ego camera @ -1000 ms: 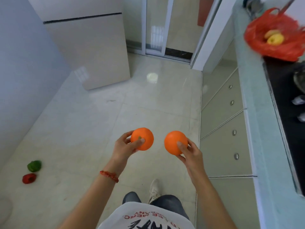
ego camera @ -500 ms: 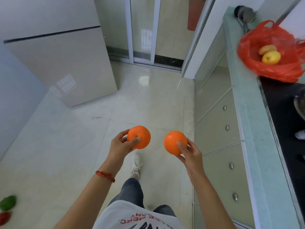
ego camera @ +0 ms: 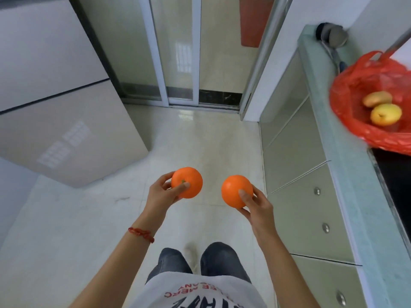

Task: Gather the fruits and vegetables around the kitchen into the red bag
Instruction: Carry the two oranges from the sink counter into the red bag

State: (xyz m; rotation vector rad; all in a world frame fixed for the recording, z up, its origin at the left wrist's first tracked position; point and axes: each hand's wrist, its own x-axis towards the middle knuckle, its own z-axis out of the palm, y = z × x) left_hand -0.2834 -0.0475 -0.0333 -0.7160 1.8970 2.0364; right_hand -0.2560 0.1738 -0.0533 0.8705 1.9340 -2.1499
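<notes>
My left hand (ego camera: pixel 161 194) grips an orange (ego camera: pixel 189 181) with its green stem facing me. My right hand (ego camera: pixel 255 205) grips a second orange (ego camera: pixel 234 190), a little lower and to the right. Both are held out over the floor at waist height. The red bag (ego camera: pixel 355 85) lies open on the pale green counter (ego camera: pixel 347 174) at the upper right, well away from both hands. Inside it I see a yellow apple (ego camera: pixel 385 114) and a brownish potato (ego camera: pixel 377 98).
White cabinet drawers (ego camera: pixel 311 214) with round knobs run along the right under the counter. A beige fridge (ego camera: pixel 66 130) stands at the left. Sliding glass doors (ego camera: pixel 178 52) are straight ahead. A black cooktop (ego camera: pixel 398 178) lies just past the bag. Glossy tiled floor (ego camera: pixel 200 141) stretches ahead.
I have walked forward: the bag and doors look closer, and the green and red peppers on the floor at the left have dropped out of view. Both hands still hold their oranges.
</notes>
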